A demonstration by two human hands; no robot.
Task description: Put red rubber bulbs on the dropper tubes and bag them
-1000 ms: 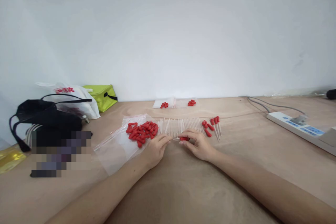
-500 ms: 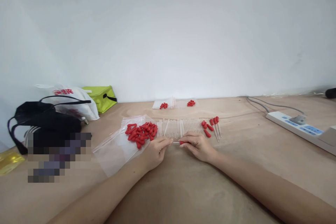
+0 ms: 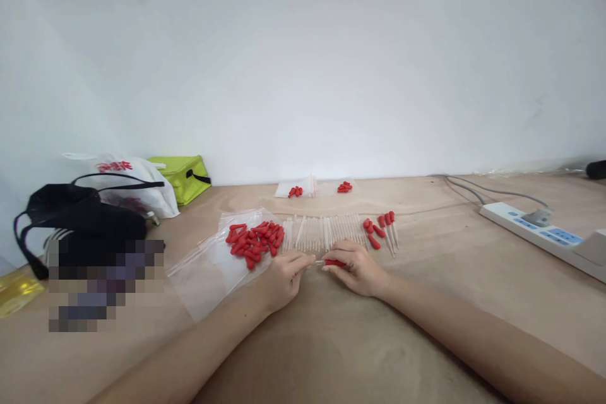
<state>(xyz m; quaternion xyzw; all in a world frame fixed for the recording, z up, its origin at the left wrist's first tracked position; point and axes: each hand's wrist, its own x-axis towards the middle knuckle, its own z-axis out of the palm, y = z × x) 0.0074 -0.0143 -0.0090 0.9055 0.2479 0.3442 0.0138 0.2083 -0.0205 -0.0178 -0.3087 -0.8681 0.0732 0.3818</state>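
Between finger and thumb, my left hand [image 3: 285,278] pinches one end of a clear glass tube [image 3: 319,262]. My right hand [image 3: 356,270] grips a red rubber bulb [image 3: 334,262] that meets the tube's other end. Just beyond both hands lies a row of clear tubes [image 3: 310,231]. A pile of red bulbs [image 3: 255,240] rests on a clear plastic bag [image 3: 213,271] to the left. Several loose red bulbs [image 3: 374,242] are right of the row, beside droppers with red bulbs fitted [image 3: 389,227].
Two small bags with red bulbs [image 3: 296,192] [image 3: 344,187] lie near the wall. At the left stand a black bag [image 3: 95,221], a white plastic bag [image 3: 142,180] and a green bag [image 3: 182,177]. A power strip [image 3: 544,230] with grey cables is at the right.
Both hands have shifted slightly toward me with the tube and bulb. More of the red bulb shows between the fingers of my right hand.
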